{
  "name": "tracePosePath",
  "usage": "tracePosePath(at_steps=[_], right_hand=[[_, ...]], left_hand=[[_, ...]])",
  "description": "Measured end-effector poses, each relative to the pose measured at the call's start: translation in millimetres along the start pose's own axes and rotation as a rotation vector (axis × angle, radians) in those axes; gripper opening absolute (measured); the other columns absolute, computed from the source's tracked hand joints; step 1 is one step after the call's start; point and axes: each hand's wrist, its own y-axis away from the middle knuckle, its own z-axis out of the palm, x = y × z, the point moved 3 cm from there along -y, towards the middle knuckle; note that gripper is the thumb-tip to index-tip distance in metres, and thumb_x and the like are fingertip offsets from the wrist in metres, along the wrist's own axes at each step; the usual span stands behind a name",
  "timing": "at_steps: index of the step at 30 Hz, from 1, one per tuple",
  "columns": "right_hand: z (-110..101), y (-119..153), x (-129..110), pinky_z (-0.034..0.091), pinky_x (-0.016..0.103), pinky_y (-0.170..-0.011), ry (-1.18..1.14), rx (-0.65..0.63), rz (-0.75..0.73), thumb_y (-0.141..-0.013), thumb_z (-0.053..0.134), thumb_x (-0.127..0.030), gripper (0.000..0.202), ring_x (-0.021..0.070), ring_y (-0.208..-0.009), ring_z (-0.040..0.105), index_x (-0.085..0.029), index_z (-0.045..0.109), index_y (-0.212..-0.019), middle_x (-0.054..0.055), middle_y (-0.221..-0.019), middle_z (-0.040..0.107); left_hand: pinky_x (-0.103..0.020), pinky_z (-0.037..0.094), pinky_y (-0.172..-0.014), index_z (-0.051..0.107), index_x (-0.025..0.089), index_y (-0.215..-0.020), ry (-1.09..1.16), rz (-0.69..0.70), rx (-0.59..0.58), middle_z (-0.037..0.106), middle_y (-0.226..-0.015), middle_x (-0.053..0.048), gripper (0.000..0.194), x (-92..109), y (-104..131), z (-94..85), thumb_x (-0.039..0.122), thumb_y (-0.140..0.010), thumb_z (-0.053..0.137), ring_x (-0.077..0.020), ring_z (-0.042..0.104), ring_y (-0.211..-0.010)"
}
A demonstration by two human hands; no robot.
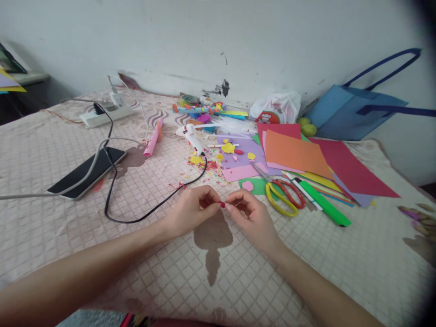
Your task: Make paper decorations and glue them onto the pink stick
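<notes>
A tiny red piece is pinched between the fingertips of both hands, above the patterned tablecloth. My left hand comes in from the left, its thumb and forefinger closed on one side of the piece. From the right, my right hand grips the other side the same way. The fingertips of the two hands nearly meet. Most of the piece is hidden by the fingers, so its exact shape cannot be made out.
A white glue gun with a black cable lies ahead, near paper scraps. Rightward are yellow-handled scissors, red-handled scissors, a green marker, coloured paper and a blue bag. A phone and power strip lie left.
</notes>
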Motion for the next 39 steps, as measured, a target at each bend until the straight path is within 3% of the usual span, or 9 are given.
tracePosePath(at_steps=[8,33,39], right_hand=[[0,-3,6,0.041,0.023,-0.054,-0.148,-0.092,0.178,-0.081,0.057,-0.031,0.012,0.01,-0.059,0.049,-0.019,0.055,-0.078,-0.003,-0.068,0.053],[5,-1,11,0.038,0.022,-0.053,-0.369,-0.147,0.314,-0.079,0.061,-0.034,0.017,0.0089,-0.057,0.045,-0.018,0.056,-0.074,-0.003,-0.065,0.05],[10,1,18,0.036,0.021,-0.049,-0.591,-0.269,0.495,-0.075,0.064,-0.034,0.019,0.0077,-0.053,0.044,-0.017,0.057,-0.073,-0.003,-0.064,0.05]], left_hand=[[-0.02,0.044,-0.061,0.059,0.013,-0.081,0.053,0.007,-0.015,0.063,-0.074,-0.001,0.008,1,1,2.9,0.019,-0.079,0.054,-0.0089,0.055,-0.065],[-0.024,0.047,-0.065,0.059,0.014,-0.084,0.047,-0.012,-0.063,0.064,-0.078,-0.003,0.011,0,2,5.8,0.022,-0.08,0.053,-0.0115,0.058,-0.07],[-0.024,0.048,-0.068,0.06,0.014,-0.085,0.076,0.015,-0.088,0.065,-0.08,-0.004,0.012,2,3,5.6,0.023,-0.082,0.053,-0.0124,0.06,-0.073]])
